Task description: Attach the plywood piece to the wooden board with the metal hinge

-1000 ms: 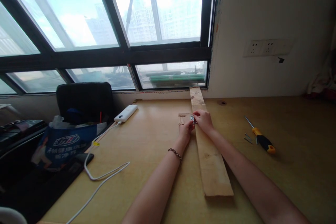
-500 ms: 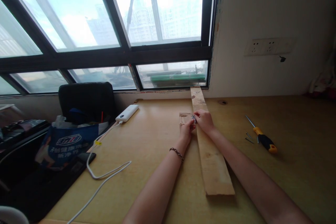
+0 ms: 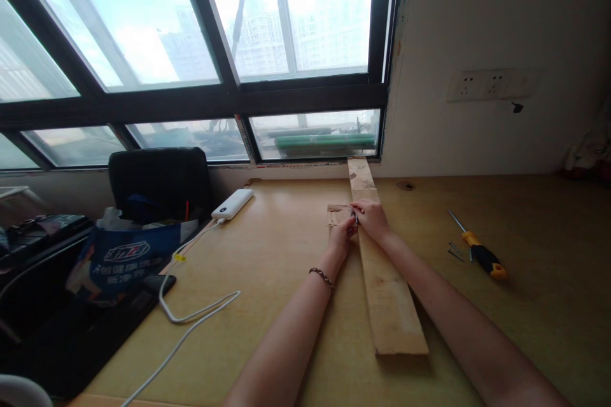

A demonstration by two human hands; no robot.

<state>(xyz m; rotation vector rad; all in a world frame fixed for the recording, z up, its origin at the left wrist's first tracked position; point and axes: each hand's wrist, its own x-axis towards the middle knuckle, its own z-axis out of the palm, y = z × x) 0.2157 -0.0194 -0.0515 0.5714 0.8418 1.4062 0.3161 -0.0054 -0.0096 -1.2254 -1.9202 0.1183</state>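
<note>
A long wooden plank lies on the table, running from near me towards the window. A shorter wood block stands at its left side, partly behind my left hand. My left hand is closed with its fingertips at a small shiny metal piece, whose kind I cannot make out. My right hand rests over the plank, its thumb and fingers pinched at the same metal piece. The fingers cover most of it.
To the right lie a screwdriver with a yellow and black handle and several screws. A white power bank with a white cable lies on the left. Beyond the table's left edge are a blue bag and a black chair.
My fingers have shifted slightly around the metal piece, so less of it shows. The view has moved a little; plank, block and screwdriver have stayed put.
</note>
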